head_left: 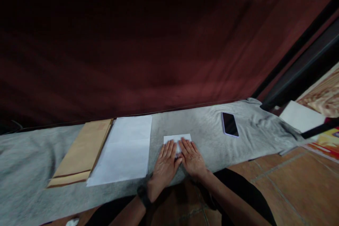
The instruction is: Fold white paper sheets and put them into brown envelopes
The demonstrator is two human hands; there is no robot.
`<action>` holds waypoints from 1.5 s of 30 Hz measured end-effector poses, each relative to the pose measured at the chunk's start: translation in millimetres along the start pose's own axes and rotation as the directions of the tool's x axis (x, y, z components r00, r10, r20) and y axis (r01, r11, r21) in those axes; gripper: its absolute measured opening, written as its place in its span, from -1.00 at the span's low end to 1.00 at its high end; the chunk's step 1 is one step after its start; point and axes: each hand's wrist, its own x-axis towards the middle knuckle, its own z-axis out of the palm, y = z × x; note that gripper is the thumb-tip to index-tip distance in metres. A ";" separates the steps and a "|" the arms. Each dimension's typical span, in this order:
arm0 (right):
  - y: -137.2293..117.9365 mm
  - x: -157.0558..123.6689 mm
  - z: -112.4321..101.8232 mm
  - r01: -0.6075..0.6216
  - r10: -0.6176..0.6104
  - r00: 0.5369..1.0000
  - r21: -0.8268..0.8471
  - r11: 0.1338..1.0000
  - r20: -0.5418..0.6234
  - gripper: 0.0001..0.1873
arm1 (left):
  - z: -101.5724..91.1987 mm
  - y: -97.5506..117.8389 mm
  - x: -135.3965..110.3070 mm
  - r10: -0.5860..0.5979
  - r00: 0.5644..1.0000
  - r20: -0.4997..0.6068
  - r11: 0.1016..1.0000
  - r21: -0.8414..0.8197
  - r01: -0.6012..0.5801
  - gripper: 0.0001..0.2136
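Left hand (164,166), right hand (192,159): both flat, fingers extended, palms pressing folded white paper (177,138); paper's far edge juts beyond fingertips.

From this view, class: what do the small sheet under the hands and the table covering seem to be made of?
Small sheet: likely matte white paper, crisp straight edges. Covering: seemingly soft grey fabric, fuzzy, wrinkled at its right end.

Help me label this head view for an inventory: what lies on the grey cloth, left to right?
Stack of brown envelopes → white paper sheets → left hand → right hand → black smartphone. Both hands press flat on a small folded white paper.
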 end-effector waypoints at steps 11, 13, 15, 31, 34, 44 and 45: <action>8.2 -16.2 1.9 -0.167 0.161 0.982 -0.054 0.985 -0.099 -0.41 | 9.2 -3.5 -29.3 -0.143 0.983 -0.114 0.987 0.055 0.150 -0.35; 14.5 -23.7 0.8 -0.189 0.180 0.976 -0.063 0.980 -0.125 -0.41 | 8.4 -1.6 -34.0 -0.165 0.979 -0.123 0.983 0.060 0.173 -0.37; 18.6 -28.8 -1.1 -0.200 0.188 0.971 -0.070 0.977 -0.151 -0.41 | 7.4 0.2 -36.7 -0.180 0.976 -0.125 0.980 0.067 0.190 -0.39; -20.4 17.5 -10.0 -0.042 0.035 0.987 0.042 0.998 0.154 -0.48 | 9.9 6.4 -22.8 -0.265 0.964 -0.010 0.954 0.141 0.263 -0.48; -15.3 22.1 -6.3 -0.014 0.006 0.987 0.049 0.999 0.162 -0.47 | 13.6 14.9 -0.9 -0.226 0.973 0.050 0.969 0.114 0.220 -0.48; 4.5 25.5 8.1 -0.131 0.130 0.991 -0.027 0.991 -0.020 -0.47 | 17.3 -6.1 17.9 -0.347 0.936 0.058 0.930 0.148 0.336 -0.47; 10.2 23.3 8.4 -0.145 0.143 0.989 -0.038 0.989 -0.045 -0.47 | 17.4 -7.2 16.6 -0.361 0.931 0.051 0.924 0.155 0.349 -0.47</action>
